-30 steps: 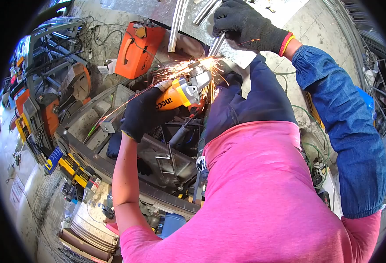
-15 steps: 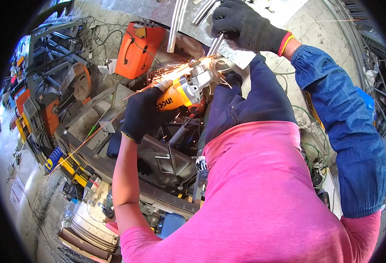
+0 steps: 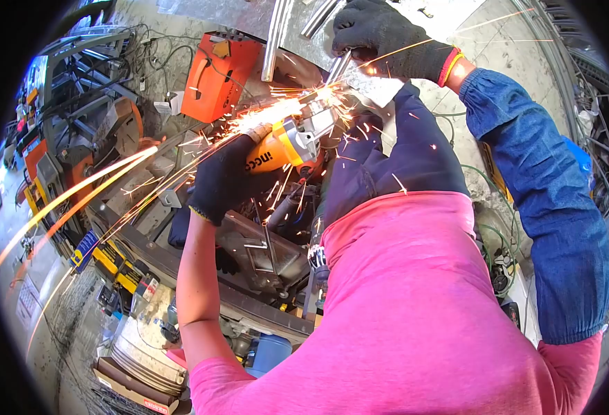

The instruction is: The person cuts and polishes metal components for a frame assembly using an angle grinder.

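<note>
My left hand (image 3: 225, 176), in a black glove, is closed round the body of a yellow angle grinder (image 3: 280, 146). The grinder's head touches or nearly touches the end of a short metal tube (image 3: 338, 68), and bright sparks fly from there toward the left. My right hand (image 3: 384, 43), also gloved, has its fingers wrapped round the far part of that tube. Just below the right hand lies a shiny metal plate (image 3: 377, 88). Glare and sparks hide the exact contact point.
An orange machine (image 3: 220, 77) stands left of the grinder. Long metal tubes (image 3: 277, 41) lie beyond it. A cut-off saw (image 3: 119, 128) and metal frames are at the left. A metal bench frame (image 3: 249, 304) holding tools runs below the left hand. Cables lie on the floor at the right.
The spark stream has grown larger and brighter, with long streaks now reaching the lower left and some at the upper right. Both hands and the grinder have barely moved.
</note>
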`<state>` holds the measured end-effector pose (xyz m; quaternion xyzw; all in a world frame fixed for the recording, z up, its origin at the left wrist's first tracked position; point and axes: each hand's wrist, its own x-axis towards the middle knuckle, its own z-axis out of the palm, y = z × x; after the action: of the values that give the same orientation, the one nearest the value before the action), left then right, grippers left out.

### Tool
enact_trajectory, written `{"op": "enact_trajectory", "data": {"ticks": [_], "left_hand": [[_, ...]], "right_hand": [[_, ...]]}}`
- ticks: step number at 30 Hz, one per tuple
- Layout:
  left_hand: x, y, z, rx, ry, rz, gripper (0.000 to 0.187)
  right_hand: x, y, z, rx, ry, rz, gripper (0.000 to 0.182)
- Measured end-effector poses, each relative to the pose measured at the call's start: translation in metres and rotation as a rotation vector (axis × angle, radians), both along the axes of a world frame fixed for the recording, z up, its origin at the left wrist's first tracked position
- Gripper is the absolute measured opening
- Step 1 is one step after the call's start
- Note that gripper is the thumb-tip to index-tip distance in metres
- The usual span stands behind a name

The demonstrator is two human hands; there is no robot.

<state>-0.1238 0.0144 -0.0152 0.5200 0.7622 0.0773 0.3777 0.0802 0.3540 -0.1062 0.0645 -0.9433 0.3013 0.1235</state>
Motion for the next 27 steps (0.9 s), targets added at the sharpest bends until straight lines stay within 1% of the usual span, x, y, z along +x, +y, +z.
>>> {"op": "enact_trajectory", "data": {"ticks": [1, 3, 6, 9, 14, 16, 19, 23, 27], "left_hand": [[-0.003, 0.001, -0.002, 0.063, 0.047, -0.095, 0.085], [-0.002, 0.005, 0.001, 0.003, 0.051, -0.078, 0.082], [0.002, 0.002, 0.002, 0.025, 0.063, -0.054, 0.083], [0.001, 0.005, 0.001, 0.034, 0.045, -0.067, 0.082], [0.001, 0.004, 0.002, 0.01, 0.022, -0.051, 0.081], [0.002, 0.007, 0.005, -0.073, 0.025, -0.025, 0.081], [0.002, 0.006, 0.004, -0.008, 0.009, -0.036, 0.082], [0.001, 0.005, 0.003, 0.004, -0.018, -0.018, 0.083], [-0.001, 0.005, 0.0, 0.047, 0.013, -0.062, 0.079]], "right_hand": [[-0.002, -0.001, -0.005, 0.036, -0.008, -0.023, 0.027], [-0.003, -0.002, -0.007, 0.071, -0.014, -0.046, 0.027], [0.0, -0.001, -0.002, 0.019, -0.022, -0.016, 0.027], [0.0, -0.001, 0.001, 0.074, -0.045, -0.018, 0.027], [0.001, 0.0, 0.0, 0.004, 0.009, -0.003, 0.028], [0.001, 0.002, 0.001, 0.0, -0.011, 0.004, 0.029], [0.002, 0.001, 0.002, -0.001, -0.034, -0.001, 0.029], [0.002, 0.0, -0.004, 0.036, -0.031, -0.008, 0.029], [0.002, 0.0, 0.0, -0.011, -0.005, -0.002, 0.029]]}}
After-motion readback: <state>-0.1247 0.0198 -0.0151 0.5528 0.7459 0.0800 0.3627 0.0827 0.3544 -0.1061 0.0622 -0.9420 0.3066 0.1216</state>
